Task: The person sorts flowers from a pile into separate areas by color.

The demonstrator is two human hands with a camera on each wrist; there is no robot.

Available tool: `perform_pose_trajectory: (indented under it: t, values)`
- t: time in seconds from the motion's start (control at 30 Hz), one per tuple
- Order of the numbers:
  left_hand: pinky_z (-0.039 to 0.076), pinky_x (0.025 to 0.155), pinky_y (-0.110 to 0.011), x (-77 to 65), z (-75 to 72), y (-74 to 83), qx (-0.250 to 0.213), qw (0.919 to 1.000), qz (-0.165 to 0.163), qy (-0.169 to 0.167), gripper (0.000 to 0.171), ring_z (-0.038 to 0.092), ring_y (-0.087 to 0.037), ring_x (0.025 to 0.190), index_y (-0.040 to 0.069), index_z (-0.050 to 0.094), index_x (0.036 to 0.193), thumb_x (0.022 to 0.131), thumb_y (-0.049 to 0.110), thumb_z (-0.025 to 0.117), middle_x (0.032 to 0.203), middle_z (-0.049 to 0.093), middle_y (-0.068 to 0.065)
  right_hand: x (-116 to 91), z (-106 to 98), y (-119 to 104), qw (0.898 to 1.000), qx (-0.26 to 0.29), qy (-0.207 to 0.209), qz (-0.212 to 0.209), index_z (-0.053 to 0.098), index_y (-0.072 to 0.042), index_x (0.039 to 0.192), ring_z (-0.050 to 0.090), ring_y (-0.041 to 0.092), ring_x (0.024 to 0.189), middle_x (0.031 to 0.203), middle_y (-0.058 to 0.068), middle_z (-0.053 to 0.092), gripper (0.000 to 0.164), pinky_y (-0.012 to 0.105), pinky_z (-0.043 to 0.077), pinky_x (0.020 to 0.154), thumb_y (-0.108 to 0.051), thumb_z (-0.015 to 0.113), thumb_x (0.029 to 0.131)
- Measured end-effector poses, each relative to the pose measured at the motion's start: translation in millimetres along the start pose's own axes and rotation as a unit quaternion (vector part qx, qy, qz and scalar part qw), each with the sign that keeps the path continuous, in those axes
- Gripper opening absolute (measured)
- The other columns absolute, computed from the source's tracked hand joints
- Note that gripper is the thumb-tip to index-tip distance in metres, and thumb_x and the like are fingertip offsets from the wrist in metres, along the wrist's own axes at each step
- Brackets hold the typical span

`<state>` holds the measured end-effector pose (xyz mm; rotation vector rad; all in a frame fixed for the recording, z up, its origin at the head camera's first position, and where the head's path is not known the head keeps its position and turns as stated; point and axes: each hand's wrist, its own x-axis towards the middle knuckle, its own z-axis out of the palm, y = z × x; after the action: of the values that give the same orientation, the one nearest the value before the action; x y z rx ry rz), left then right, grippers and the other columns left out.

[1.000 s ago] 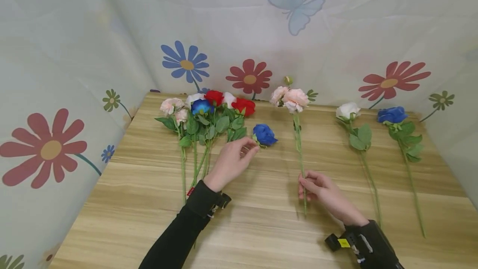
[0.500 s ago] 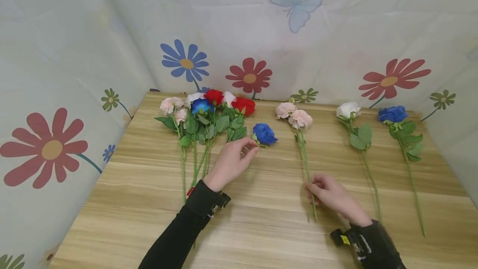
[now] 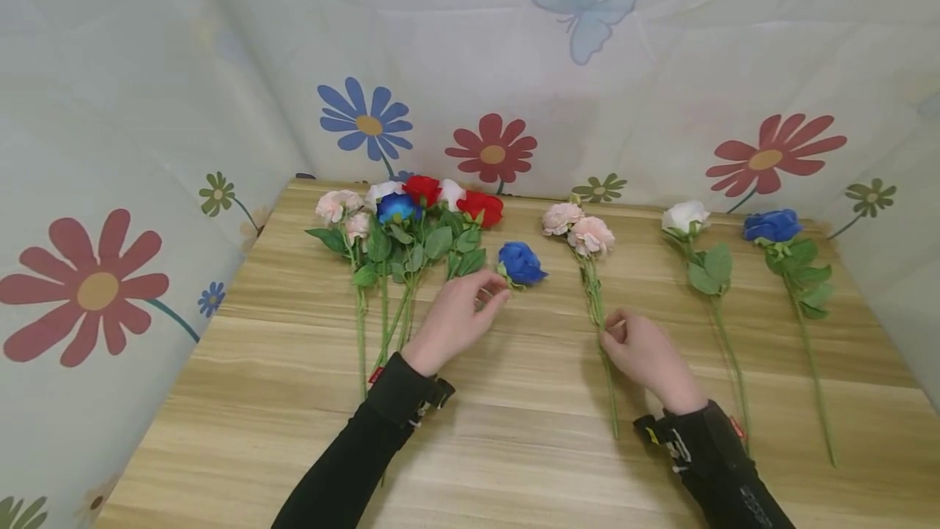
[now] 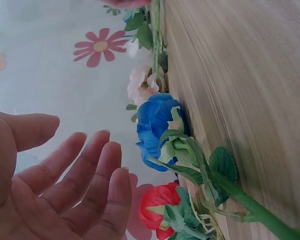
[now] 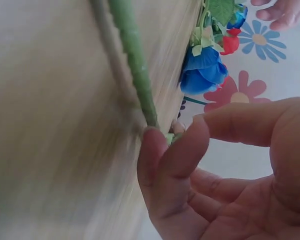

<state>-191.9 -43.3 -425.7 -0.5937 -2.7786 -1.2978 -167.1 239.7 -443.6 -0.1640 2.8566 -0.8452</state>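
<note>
In the head view a pink flower (image 3: 590,236) with two blooms lies on the wooden table, its long green stem pointing toward me. Partway up this stem, my right hand (image 3: 649,356) has curled fingers at it; in the right wrist view the fingertips (image 5: 152,142) meet the green stem (image 5: 132,55), and thumb and index come together. My left hand (image 3: 457,317) hovers by a blue rose (image 3: 521,264), fingers relaxed and holding nothing. The left wrist view shows its palm beside the blue rose (image 4: 157,130). That rose's stem is mostly hidden under the left hand and forearm.
Left of the left hand lies a bunch of pink, white, blue and red flowers (image 3: 419,215), stems together. At right a white rose (image 3: 685,219) and another blue rose (image 3: 773,225) lie apart. Behind the table (image 3: 529,447) hangs a printed curtain (image 3: 661,64).
The pink flower was lowered onto the table, its blooms coming down from against the curtain. My right hand then slid up along the stem. The left hand stayed put.
</note>
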Motion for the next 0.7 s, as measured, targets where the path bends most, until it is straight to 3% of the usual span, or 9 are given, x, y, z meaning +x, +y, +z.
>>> perform_pose_trajectory:
  t: [0.23, 0.5, 0.7]
  values:
    - [0.058, 0.086, -0.032, -0.4, -0.4, -0.3, 0.0, 1.0, 0.003, -0.003, 0.025, 0.07, -0.02, 0.097, 0.008, 0.069, 0.118, 0.103, 0.025, 0.058, 0.109, 0.073, -0.007, 13.6, 8.5, -10.4, 1.0, -0.016, 0.017, -0.016, 0.059, 0.01, 0.11, 0.055, 0.015, 0.058, 0.073, 0.01, 0.066, 0.028, 0.028, 0.044, 0.056, -0.009, 0.065, 0.091]
    - [0.058, 0.087, -0.035, -0.4, -0.8, 1.8, 0.001, 1.0, 0.003, -0.006, 0.026, 0.07, -0.022, 0.097, 0.007, 0.068, 0.118, 0.103, 0.025, 0.058, 0.111, 0.073, -0.008, 15.6, 12.0, -10.7, 0.999, -0.005, 0.025, -0.023, 0.058, 0.004, 0.104, 0.051, 0.015, 0.055, 0.067, 0.006, 0.059, 0.023, 0.028, 0.04, 0.052, 0.002, 0.063, 0.082]
    - [0.059, 0.087, -0.038, -0.9, -0.9, 2.9, 0.005, 0.9999, 0.002, -0.013, 0.028, 0.071, -0.023, 0.098, 0.006, 0.068, 0.12, 0.104, 0.026, 0.057, 0.112, 0.073, -0.008, 13.2, 10.6, -8.7, 0.999, 0.003, 0.021, -0.025, 0.056, 0.004, 0.102, 0.049, 0.015, 0.054, 0.067, 0.006, 0.058, 0.022, 0.028, 0.039, 0.051, 0.002, 0.062, 0.081]
